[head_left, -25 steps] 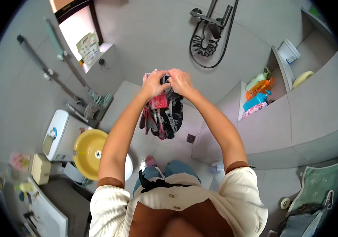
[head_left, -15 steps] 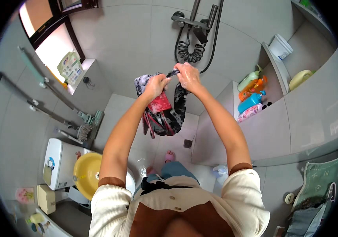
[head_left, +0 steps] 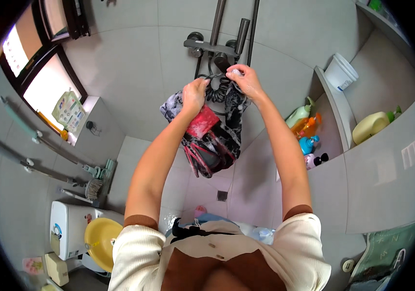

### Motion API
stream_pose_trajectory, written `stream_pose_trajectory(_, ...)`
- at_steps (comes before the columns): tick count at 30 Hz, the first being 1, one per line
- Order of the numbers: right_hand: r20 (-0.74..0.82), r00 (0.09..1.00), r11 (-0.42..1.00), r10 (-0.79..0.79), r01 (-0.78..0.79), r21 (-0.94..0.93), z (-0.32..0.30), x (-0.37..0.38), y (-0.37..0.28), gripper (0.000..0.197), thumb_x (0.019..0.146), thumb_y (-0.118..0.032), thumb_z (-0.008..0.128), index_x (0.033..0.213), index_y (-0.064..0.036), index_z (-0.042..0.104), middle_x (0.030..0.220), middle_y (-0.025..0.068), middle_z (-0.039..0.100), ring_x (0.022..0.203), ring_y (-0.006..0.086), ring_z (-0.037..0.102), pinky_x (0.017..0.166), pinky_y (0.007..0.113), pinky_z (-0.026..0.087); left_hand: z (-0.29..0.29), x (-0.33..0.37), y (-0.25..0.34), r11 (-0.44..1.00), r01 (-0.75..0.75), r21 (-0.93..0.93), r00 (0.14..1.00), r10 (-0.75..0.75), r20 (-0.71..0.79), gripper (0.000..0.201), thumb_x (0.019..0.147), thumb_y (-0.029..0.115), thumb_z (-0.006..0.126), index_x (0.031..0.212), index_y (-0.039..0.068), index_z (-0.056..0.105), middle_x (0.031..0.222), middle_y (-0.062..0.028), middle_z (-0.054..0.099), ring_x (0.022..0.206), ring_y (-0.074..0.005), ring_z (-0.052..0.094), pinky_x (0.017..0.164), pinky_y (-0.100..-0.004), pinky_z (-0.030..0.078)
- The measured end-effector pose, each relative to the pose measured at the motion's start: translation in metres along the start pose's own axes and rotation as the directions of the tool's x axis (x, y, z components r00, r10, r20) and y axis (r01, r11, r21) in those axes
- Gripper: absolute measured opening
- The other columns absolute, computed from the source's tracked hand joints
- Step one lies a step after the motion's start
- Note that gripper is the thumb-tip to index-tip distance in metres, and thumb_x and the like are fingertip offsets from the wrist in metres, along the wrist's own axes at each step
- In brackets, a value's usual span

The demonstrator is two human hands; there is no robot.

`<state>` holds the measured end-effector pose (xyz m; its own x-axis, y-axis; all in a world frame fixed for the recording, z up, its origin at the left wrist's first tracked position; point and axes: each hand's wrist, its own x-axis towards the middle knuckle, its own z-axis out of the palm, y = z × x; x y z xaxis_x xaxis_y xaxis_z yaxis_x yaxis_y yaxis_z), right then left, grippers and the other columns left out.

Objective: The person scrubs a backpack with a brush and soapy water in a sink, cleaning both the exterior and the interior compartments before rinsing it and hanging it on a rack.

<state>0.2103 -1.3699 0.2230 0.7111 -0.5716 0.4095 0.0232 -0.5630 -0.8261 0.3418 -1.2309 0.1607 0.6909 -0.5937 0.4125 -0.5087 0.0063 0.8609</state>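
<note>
A soapy fabric bag [head_left: 212, 150], black and grey with a pink-red patch and red trim, hangs in the air in front of the shower wall. It looks like a small backpack, though its exact kind is hard to make out. My left hand [head_left: 194, 95] is closed on its upper left edge, above the pink patch. Higher and to the right, my right hand [head_left: 247, 82] pinches the top of a dark, foamy strap-like part [head_left: 235, 111]. White suds cling to the cloth and to the fingers of my right hand.
Just beyond my hands are a grey shower mixer [head_left: 212, 47] and its coiled hose. Right-hand shelves hold pump bottles [head_left: 306, 127], a white tub [head_left: 341, 72] and a pale yellow bottle [head_left: 370, 127]. On the left are brushes [head_left: 92, 189], a washing machine-like white unit [head_left: 62, 228] and a yellow basin [head_left: 103, 245].
Both hands have risen toward the shower wall, and my right hand has moved to the right, farther from the left. The bag hangs more spread out, and my view has tilted up.
</note>
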Motion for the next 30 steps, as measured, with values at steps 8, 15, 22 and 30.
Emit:
stream_pose_trajectory(8,-0.174,0.952,0.896,-0.251,0.16,-0.415,-0.009,0.057,-0.012,0.023,0.079,-0.025,0.065,0.089,-0.0041,0.063,0.093,0.0168,0.063,0.089,0.0365,0.058,0.077,0.042,0.046,0.043,0.062,0.028,1.0,-0.023,0.014,0.943,0.026,-0.33,0.025,0.089,0.029,0.056,0.089,0.005,0.062,0.067,-0.0125,0.062,0.066,-0.0308,0.059,0.064,-0.0408,0.044)
stream_pose_trajectory(15,-0.089,0.938,0.77,-0.335,0.218,-0.599,-0.005,0.076,-0.009,0.018,0.08,-0.023,0.063,0.087,-0.0066,0.064,0.093,0.0135,0.06,0.089,0.0341,0.057,0.075,0.042,0.046,0.054,0.083,0.013,0.985,-0.02,0.171,0.927,0.083,-0.366,0.019,0.087,0.022,0.056,0.094,0.007,0.065,0.077,-0.0162,0.064,0.074,-0.0353,0.061,0.069,-0.0398,0.047)
stream_pose_trajectory(22,-0.024,0.896,0.652,-0.442,0.303,-0.695,-0.002,0.065,-0.002,0.013,0.079,-0.018,0.062,0.088,-0.0106,0.067,0.091,0.009,0.059,0.095,0.0302,0.054,0.076,0.04,0.046,0.057,0.073,-0.001,0.996,-0.039,0.08,0.977,0.054,-0.205,0.02,0.085,0.016,0.058,0.1,0.006,0.066,0.086,-0.0195,0.064,0.08,-0.0365,0.062,0.073,-0.0382,0.048)
stream_pose_trajectory(30,-0.019,0.885,0.641,-0.464,0.321,-0.697,0.003,0.058,0.003,0.032,0.082,-0.016,0.06,0.113,-0.015,0.063,0.104,0.0112,0.059,0.1,0.0308,0.052,0.086,0.04,0.042,0.049,0.071,-0.007,0.987,-0.157,0.034,0.982,0.16,-0.1,0.028,0.084,0.009,0.058,0.111,0.003,0.062,0.103,-0.021,0.063,0.095,-0.0359,0.061,0.083,-0.0359,0.047)
